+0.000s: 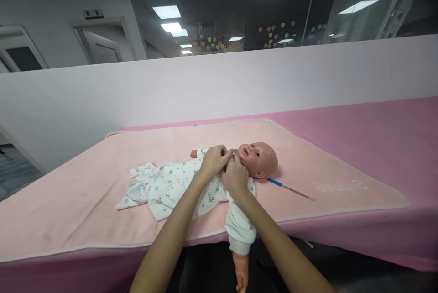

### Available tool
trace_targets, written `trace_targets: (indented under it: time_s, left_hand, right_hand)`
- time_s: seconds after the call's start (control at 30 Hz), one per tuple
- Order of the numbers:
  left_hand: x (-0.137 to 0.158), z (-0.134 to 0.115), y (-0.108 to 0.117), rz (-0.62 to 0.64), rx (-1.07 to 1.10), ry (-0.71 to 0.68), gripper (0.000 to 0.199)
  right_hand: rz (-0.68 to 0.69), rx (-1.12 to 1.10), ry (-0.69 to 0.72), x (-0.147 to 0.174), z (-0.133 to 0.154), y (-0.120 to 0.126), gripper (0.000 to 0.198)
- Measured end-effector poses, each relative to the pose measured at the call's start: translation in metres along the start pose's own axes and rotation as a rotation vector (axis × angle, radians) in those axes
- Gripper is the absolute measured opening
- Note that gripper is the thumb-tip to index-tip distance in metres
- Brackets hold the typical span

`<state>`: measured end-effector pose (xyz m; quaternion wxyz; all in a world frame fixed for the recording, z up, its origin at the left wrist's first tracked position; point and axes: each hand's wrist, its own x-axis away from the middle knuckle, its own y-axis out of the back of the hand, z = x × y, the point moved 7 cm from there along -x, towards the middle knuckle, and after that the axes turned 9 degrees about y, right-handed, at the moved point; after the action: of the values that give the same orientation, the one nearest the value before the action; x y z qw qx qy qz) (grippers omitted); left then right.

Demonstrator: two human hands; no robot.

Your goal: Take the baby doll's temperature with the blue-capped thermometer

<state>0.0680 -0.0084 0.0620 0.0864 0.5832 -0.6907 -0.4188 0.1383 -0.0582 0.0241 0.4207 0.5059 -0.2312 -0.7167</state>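
A baby doll [259,158] lies on its back with its head to the right, dressed in a white printed baby outfit [167,188]. Both of my hands meet at the neck of the outfit, just below the doll's chin. My left hand [215,159] is closed, its fingers pinching the fabric by the collar. Beside it, my right hand [236,175] is also closed on the collar fabric; its fingertips are partly hidden. The doll's near arm, in its sleeve [240,227], hangs over the table's front edge. The outfit's legs lie flat to the left.
Under the doll is a peach blanket [92,183] on a pink-covered table [386,147]. A thin stick with a blue end [275,182], like a thermometer, lies beside the doll's head. A white partition [205,87] rises behind the table, with windows above it.
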Motion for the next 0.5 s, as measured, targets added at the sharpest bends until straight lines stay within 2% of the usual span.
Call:
trace_targets:
  time_s: [0.07, 0.2, 0.37, 0.5]
  left_hand:
    - [-0.018, 0.02, -0.015, 0.014, 0.024, 0.118, 0.039]
    - [-0.023, 0.043, -0.027, 0.112, 0.099, 0.102, 0.04]
    - [-0.012, 0.04, -0.032, 0.293, 0.259, 0.067, 0.032]
    - [-0.01, 0.038, -0.034, 0.347, 0.296, 0.066, 0.028]
  right_hand:
    - [0.018, 0.04, -0.011, -0.005, 0.002, -0.009, 0.03]
    - [-0.069, -0.065, 0.034, 0.001, -0.004, -0.008, 0.033]
    - [-0.274, -0.248, -0.026, 0.009, -0.021, -0.002, 0.032]
    - [-0.37, -0.335, 0.004, 0.007, -0.026, -0.005, 0.026]
